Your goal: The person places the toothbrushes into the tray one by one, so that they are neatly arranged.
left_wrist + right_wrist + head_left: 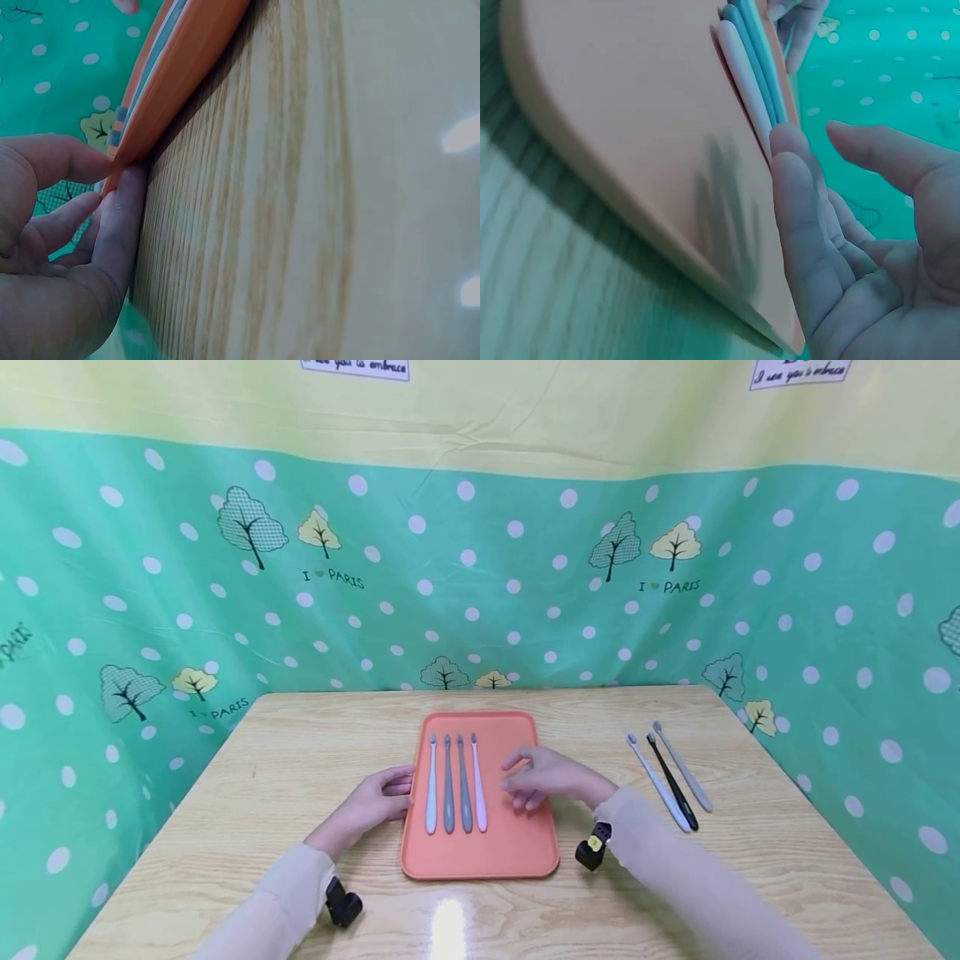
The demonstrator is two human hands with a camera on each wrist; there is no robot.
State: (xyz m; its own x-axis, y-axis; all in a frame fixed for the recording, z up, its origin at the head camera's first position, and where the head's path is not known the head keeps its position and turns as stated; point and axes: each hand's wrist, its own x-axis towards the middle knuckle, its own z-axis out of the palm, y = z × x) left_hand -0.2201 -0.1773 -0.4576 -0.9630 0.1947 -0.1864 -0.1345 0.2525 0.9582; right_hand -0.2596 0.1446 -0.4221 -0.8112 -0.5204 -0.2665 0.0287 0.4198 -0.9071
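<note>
A coral-pink tray (517,852) lies on the table with several toothbrushes side by side on it, heads toward the far end. From left to right come a light blue toothbrush (431,793), two grey-blue toothbrushes, one of them a grey-blue toothbrush (448,793), and a pink toothbrush (480,793). My left hand (378,797) pinches the tray's left edge, thumb above and fingers against its side in the left wrist view. Over the tray's right part, just right of the pink toothbrush, hovers my right hand (543,774), holding nothing, thumb and fingers apart.
On the table's right side lie a pale blue toothbrush (660,785), a black toothbrush (672,782) and a grey toothbrush (684,768), slanted close together. The wooden table (315,752) meets a green dotted curtain (517,610) at its back and sides.
</note>
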